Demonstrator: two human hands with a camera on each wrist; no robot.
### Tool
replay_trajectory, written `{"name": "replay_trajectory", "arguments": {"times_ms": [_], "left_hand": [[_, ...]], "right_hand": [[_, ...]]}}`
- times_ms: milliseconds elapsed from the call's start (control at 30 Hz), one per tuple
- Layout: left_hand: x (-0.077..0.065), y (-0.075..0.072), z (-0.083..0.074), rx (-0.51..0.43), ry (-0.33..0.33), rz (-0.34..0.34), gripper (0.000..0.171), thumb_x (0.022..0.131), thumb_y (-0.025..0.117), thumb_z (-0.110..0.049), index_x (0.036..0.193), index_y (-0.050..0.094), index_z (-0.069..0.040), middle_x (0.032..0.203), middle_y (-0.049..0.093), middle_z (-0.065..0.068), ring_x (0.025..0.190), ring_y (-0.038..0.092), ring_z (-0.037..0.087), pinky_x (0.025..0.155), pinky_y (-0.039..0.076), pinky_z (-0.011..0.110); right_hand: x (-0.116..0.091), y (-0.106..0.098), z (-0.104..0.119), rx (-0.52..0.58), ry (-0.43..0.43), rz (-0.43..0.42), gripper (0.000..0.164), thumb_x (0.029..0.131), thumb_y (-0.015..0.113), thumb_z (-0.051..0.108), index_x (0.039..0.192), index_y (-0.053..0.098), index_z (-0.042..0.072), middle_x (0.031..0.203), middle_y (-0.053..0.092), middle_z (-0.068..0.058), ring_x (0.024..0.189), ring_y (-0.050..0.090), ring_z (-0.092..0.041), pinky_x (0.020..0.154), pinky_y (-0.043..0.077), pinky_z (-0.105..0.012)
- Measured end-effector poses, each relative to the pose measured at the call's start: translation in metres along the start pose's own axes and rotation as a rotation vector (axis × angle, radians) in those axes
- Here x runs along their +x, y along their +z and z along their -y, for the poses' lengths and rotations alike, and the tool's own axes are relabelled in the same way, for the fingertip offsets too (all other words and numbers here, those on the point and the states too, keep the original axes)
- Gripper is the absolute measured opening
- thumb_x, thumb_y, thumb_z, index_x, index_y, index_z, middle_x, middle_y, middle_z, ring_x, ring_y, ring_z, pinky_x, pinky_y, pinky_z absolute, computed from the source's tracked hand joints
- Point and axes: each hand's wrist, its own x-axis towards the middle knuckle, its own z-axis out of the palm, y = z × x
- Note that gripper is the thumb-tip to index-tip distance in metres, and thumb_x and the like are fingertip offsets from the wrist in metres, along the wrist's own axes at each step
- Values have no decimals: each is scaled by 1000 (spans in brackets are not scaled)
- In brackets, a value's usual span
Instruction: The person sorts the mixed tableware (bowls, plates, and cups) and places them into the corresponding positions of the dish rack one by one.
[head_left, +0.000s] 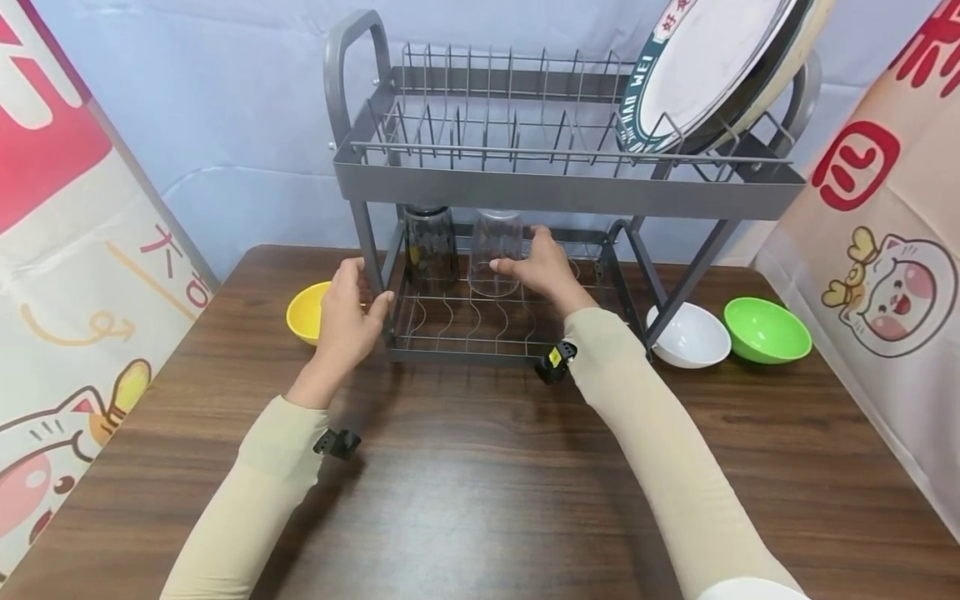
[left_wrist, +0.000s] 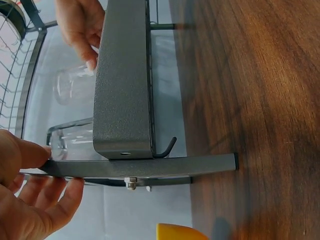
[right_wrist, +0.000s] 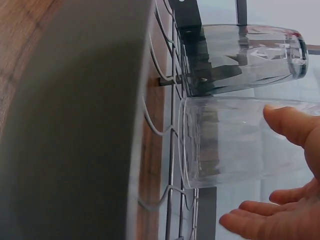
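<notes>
Sleeves (head_left: 667, 450): two, pale, before the rack (head_left: 570, 190). Yellow bowl (head_left: 303, 312): rack's left. Left hand (head_left: 347, 323): thumb and fingers clamped on the rack's left post (head_left: 367, 242). Dark glass (head_left: 431, 254): rack's lower tier (head_left: 465, 357), left. Clear glass (head_left: 495, 246): lower tier, beside it; likely light, stiff, slippery, breakable; best held round mid-wall. Right hand (head_left: 545, 267): digits apart, thumb over the clear glass, contact unclear from where I stand. Plates (head_left: 705, 67): rack's upper tier (head_left: 435, 185), right, leaning. White bowl (head_left: 692, 337), green bowl (head_left: 767, 331): rack's right.

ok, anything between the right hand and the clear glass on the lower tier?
Nothing visible. The right hand is right at the clear glass; the dark glass stands on that glass's other side, and the upper tier is overhead, not between them.
</notes>
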Motion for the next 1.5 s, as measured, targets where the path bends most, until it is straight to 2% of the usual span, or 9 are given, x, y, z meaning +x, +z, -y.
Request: {"name": "replay_trajectory", "arguments": {"times_ms": [200,333,400,533,633,900,1300,1500], "left_hand": [[1,0,-1,7,1,-2,36,82,67,3,111,47,4,94,52,17,81,58,29,72,51,40],[2,0,-1,4,-7,1,35,82,67,1,111,47,4,94,53,17,81,59,29,72,51,40],[1,0,-1,5,-11,4,35,82,67,1,111,47,4,93,53,17,81,58,29,72,51,40],[1,1,0,3,-21,6,35,82,67,2,110,47,5,92,53,18,81,58,30,73,50,41],[1,1,0,-3,-22,7,35,82,67,3,110,47,5,93,53,18,82,58,31,74,50,42],[1,1,1,-3,-16,-8,35,81,68,3,110,48,5,93,53,18,82,58,30,73,50,40],[1,2,2,-14,-13,-16,34,81,68,3,109,48,5,95,54,18,84,58,30,73,50,41],[1,2,3,-11,-10,-18,34,81,68,3,109,48,5,94,55,17,82,59,30,73,51,41]], "right_hand": [[-7,-5,2,-135,-12,62,88,81,71,34,143,20,-1,136,39,-24,121,40,-38,94,36,-49],[-13,-7,3,-296,-11,105,82,81,71,35,139,29,-3,130,46,-23,117,44,-39,92,37,-50],[-17,-8,3,-354,-18,130,74,81,72,35,134,37,-2,124,50,-21,113,47,-38,90,38,-51],[-24,-9,4,-424,-23,183,61,80,72,36,126,47,3,116,55,-16,108,51,-35,86,40,-51],[-28,-12,5,-465,-39,196,56,80,71,35,124,50,7,117,56,-14,109,50,-35,84,41,-52],[-44,-24,8,-482,-68,243,59,82,70,37,131,51,10,129,51,-17,112,48,-36,83,42,-51],[-70,-40,8,-523,-146,285,59,83,69,37,131,52,9,130,52,-13,115,48,-35,90,39,-51],[-80,-52,0,-484,-174,315,55,84,66,35,130,53,8,128,53,-15,113,50,-35,89,39,-50]]}}
